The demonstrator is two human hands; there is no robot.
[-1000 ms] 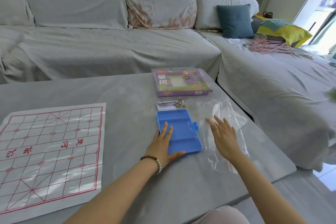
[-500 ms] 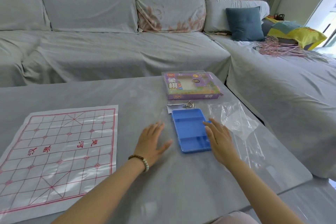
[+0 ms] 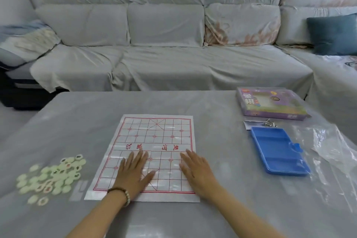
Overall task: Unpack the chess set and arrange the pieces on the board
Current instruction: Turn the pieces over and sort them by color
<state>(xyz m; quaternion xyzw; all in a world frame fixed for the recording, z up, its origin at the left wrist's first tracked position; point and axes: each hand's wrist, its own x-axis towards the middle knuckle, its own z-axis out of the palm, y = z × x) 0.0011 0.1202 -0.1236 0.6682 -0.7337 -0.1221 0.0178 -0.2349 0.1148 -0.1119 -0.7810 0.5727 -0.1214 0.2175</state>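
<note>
On the grey table [image 3: 193, 102] before a covered sofa [image 3: 166, 25], the paper board [image 3: 158, 131] lies flat at centre, its long axis running near to far. The left hand [image 3: 133, 174] and right hand [image 3: 197, 172] press its near half, fingers straight, set apart. Pieces [image 3: 52, 176] lie heaped at its left. Half a second ago the hands flanked the blue tray [image 3: 278, 152], now well right.

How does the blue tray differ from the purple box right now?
The blue tray is plain, open-topped, with bare compartments; the purple box is printed, with a window. The tray lies nearer the camera; the box sits farther back, toward the sofa. Both lie flat on the table, right of the board.
</note>
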